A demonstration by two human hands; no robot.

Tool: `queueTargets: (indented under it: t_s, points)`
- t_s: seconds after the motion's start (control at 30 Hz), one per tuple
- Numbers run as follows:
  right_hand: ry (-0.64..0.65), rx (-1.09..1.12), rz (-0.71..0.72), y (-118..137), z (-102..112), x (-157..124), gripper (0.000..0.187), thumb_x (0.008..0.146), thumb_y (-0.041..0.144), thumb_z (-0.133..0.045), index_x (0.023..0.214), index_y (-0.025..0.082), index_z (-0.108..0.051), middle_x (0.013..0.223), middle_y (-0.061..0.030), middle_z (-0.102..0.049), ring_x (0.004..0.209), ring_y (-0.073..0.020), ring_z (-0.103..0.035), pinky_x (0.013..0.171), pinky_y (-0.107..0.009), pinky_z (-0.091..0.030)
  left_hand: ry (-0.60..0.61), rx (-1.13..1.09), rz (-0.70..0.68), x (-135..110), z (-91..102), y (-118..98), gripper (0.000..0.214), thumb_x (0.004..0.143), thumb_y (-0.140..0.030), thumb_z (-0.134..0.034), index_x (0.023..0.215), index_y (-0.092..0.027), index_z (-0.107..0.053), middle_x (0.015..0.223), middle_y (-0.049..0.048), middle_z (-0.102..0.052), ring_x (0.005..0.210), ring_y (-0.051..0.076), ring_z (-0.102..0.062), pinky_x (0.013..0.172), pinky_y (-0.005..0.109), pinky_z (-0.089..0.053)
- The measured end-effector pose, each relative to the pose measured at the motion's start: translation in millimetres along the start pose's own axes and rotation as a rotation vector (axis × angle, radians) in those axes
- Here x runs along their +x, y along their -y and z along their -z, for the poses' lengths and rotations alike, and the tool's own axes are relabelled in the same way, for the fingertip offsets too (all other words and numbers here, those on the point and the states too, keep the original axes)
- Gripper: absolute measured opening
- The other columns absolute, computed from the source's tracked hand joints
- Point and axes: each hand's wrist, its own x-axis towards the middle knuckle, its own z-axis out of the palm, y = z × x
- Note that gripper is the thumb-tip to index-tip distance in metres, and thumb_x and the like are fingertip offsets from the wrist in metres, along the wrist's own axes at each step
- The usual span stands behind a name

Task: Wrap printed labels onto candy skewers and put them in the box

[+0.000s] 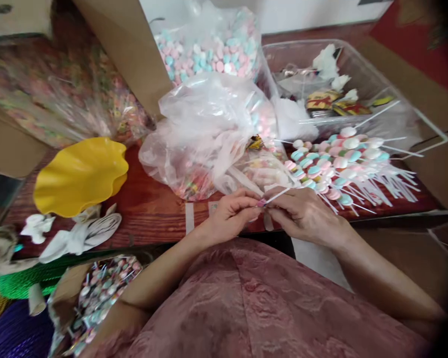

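Note:
Just above the table's front edge, my left hand (pixel 233 215) pinches a small pink piece (pixel 261 203), probably a candy, between thumb and fingertips. My right hand (pixel 306 213) is closed on a thin white stick (pixel 278 195), which slants up to the right from the pink piece. Whether the stick goes into the piece is hidden by my fingers. Right of my hands lies a heap of candy sticks (pixel 336 164) with pink, white and blue pieces on white sticks. Behind my hands rest clear plastic bags (pixel 209 144) with colourful candies inside.
A large bag of pastel candies (pixel 216 54) stands at the back, beside a clear plastic bin (pixel 358 52) holding wrappers. On the left are a yellow wavy bowl (pixel 82 174) and a white cloth (pixel 84 236). An open box of finished-looking sticks (pixel 108 283) sits below the table.

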Motion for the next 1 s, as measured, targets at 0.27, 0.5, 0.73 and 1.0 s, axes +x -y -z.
queueTargets:
  t_s: [0.27, 0.5, 0.73, 1.0]
  points:
    - [0.006, 0.456, 0.034, -2, -46, 32, 0.014, 0.092, 0.017, -0.054, 0.091, 0.019, -0.067, 0.076, 0.0002, -0.070, 0.065, -0.0110, -0.064, 0.061, -0.022, -0.045, -0.151, -0.127, 0.162, -17, 33.6, 6, 0.017, 0.077, -0.031, -0.071, 0.073, -0.015, -0.074, 0.076, 0.0009, -0.062, 0.064, 0.007, -0.053, 0.059, 0.020, -0.041]
    - [-0.218, 0.580, -0.170, -4, -49, 18, 0.013, 0.089, 0.019, -0.064, 0.094, 0.027, -0.073, 0.073, 0.0027, -0.070, 0.061, -0.0129, -0.064, 0.056, -0.024, -0.050, -0.312, -0.269, 0.327, -16, 39.4, 18, 0.025, 0.072, -0.038, -0.073, 0.069, -0.014, -0.070, 0.061, -0.0027, -0.055, 0.053, 0.004, -0.043, 0.050, 0.017, -0.031]
    - [-0.348, 0.376, 0.012, 26, -73, 40, 0.033, 0.091, 0.011, -0.055, 0.116, 0.026, -0.071, 0.084, -0.0029, -0.075, 0.069, -0.0149, -0.070, 0.061, -0.025, -0.056, -0.386, -0.359, 0.334, -9, 25.4, 26, 0.018, 0.068, -0.032, -0.066, 0.066, -0.014, -0.064, 0.056, -0.0045, -0.053, 0.045, 0.004, -0.038, 0.044, 0.018, -0.027]
    - [-0.330, 0.420, -0.070, 22, -89, 48, 0.031, 0.090, 0.012, -0.052, 0.113, 0.023, -0.071, 0.085, -0.0015, -0.077, 0.067, -0.0136, -0.071, 0.061, -0.023, -0.055, -0.385, -0.336, 0.268, -17, 24.0, 34, 0.029, 0.072, -0.039, -0.069, 0.060, -0.014, -0.060, 0.059, -0.0029, -0.053, 0.052, 0.005, -0.042, 0.050, 0.019, -0.031]
